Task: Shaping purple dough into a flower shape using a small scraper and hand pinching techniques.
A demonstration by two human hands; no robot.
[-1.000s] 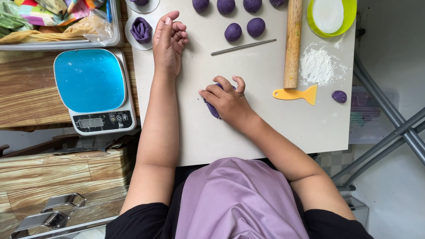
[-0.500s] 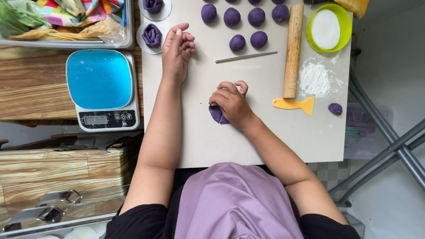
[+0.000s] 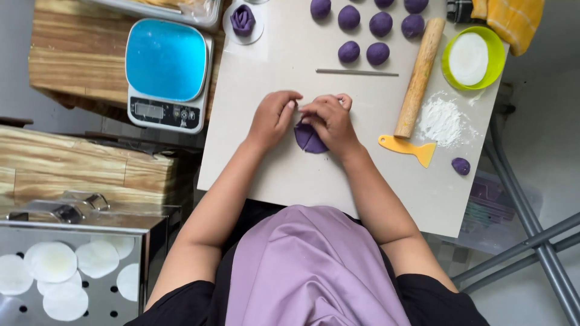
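Note:
A flat piece of purple dough [image 3: 309,140] lies on the pale work board [image 3: 290,175], folded into a pleat. My right hand [image 3: 329,121] rests on its upper right part and pinches it. My left hand [image 3: 273,116] touches the dough's upper left edge with its fingertips. Both hands meet over the dough in the middle of the board.
Several purple dough balls [image 3: 362,27] sit at the board's far edge, with a metal rod [image 3: 356,72], a wooden rolling pin [image 3: 419,77], a flour heap [image 3: 443,119], a yellow scraper [image 3: 409,148], a green flour bowl [image 3: 472,58]. A blue scale [image 3: 165,72] stands left, a steamer tray [image 3: 72,271] lower left.
My left hand has come back from the shaped dough piece at the far left of the board to the flat dough. The view has shifted, so everything sits further right and lower.

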